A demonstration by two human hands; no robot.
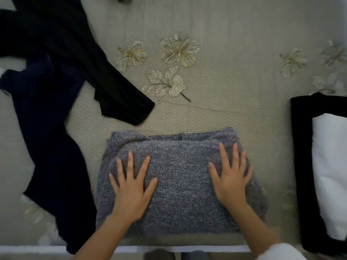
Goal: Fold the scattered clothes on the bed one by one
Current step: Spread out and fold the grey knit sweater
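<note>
My left hand (131,186) and right hand (230,175) lie flat, palms down, on a folded grey knit (180,184) at the near edge of the bed (225,91). Fingers of both hands are spread and extended, gripping nothing, pressing on the top layer. Left hand sits on the left half of the knit, right hand on the right half, well apart. A fuzzy white sleeve (276,252) shows at my right wrist, near right.

The knit forms a roughly rectangular bundle, its far edge showing a folded-over band with a small metal fastener (185,132) at centre.

Right of the knit, apart from it, a folded black garment (302,147) with a white piece (330,166) lying on top.

Left of the knit, a dark navy garment (50,147) lies unfolded, running from near to mid-bed. Farther left and beyond, a black garment (75,53) sprawls, one end reaching toward centre.

Far centre: the bedspread's printed flowers (179,48) and leaves (165,84).
</note>
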